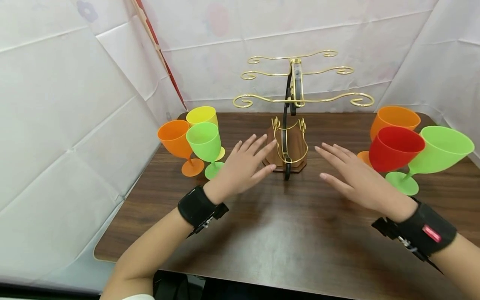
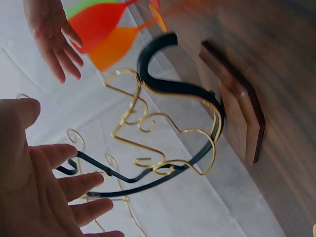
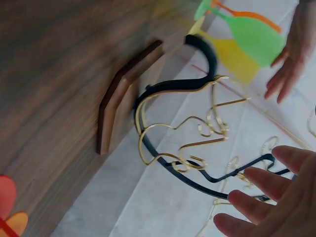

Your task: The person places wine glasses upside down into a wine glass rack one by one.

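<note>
A wine glass rack (image 1: 296, 101) of gold wire and black metal stands on a wooden base (image 1: 293, 146) at the middle of the table. My left hand (image 1: 241, 168) is held out on its left, fingers straight and spread, holding nothing. On the other side my right hand (image 1: 354, 179) is also stretched out flat with nothing in it. Left of the rack are a yellow goblet (image 1: 202, 115), an orange goblet (image 1: 174, 138) and a green goblet (image 1: 204, 141). To the right stand another orange goblet (image 1: 395, 117), a red goblet (image 1: 396, 148) and another green goblet (image 1: 444, 150).
The dark wood table (image 1: 277, 246) has its front edge close to the person. White sheeting (image 1: 210, 54) hangs behind the table and at both sides. Black bands with small devices wrap both wrists, the left band (image 1: 196, 208) and the right band (image 1: 427, 229).
</note>
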A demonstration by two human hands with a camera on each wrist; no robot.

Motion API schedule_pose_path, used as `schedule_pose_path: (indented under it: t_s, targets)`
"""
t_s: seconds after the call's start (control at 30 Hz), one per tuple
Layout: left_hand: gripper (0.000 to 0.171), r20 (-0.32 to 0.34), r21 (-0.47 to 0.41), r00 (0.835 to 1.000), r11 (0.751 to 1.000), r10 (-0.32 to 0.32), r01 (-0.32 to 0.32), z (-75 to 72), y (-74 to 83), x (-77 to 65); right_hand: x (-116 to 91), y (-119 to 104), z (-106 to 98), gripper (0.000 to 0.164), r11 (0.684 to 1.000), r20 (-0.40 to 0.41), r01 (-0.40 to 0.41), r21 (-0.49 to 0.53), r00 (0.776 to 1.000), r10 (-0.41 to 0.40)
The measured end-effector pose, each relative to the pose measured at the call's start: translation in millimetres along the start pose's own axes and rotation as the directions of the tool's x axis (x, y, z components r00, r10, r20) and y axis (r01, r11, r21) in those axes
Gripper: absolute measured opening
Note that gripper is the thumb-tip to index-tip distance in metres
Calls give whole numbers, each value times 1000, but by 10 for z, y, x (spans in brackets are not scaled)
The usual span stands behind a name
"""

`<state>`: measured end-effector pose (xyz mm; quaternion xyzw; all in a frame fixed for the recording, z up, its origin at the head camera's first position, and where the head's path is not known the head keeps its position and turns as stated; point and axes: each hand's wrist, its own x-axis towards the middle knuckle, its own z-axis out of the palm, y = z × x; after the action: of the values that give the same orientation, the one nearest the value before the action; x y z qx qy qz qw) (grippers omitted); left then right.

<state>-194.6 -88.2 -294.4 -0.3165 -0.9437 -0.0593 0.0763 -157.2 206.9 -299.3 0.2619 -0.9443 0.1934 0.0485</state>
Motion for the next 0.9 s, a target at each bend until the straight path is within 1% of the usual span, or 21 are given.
schedule_pose_path:
  t_s: [0.13,0.2,0.27,0.37,0.43,0.5,0.6,0.77,0.83,0.9]
  targets:
    - [60,-19,-27,997,997,72,-72,1,65,-232,-284,-31,-21,72,996,-41,24,80,999,-21]
    - [60,-26,-63,995,994,92,-93,-9,80,-359,-418,-45,-10,73,993,-60,48,105,997,-42]
    - [60,-43,-108,993,988,108,-112,-13,76,-490,-543,-56,18,74,990,-87,72,119,994,-62]
    - [59,-78,-180,989,974,128,-140,-5,55,-679,-717,-84,64,76,989,-111,84,118,991,-71]
    - [59,-97,-219,985,963,142,-160,18,37,-778,-809,-85,91,77,989,-129,85,118,989,-70]
    - [59,-108,-245,983,954,150,-173,43,22,-845,-872,-77,106,77,988,-143,91,124,987,-73]
    - [61,-110,-277,983,945,149,-174,72,-3,-909,-919,-46,124,78,985,-164,104,135,983,-81]
    - [63,-125,-352,987,926,96,-135,56,-113,-957,-902,-12,160,79,980,-173,107,167,982,-77]
    - [63,-151,-375,985,918,79,-132,35,-187,-963,-885,-1,176,79,980,-170,98,174,983,-68]
    - [62,-197,-385,978,911,71,-144,6,-274,-967,-872,10,187,78,980,-167,86,180,984,-56]
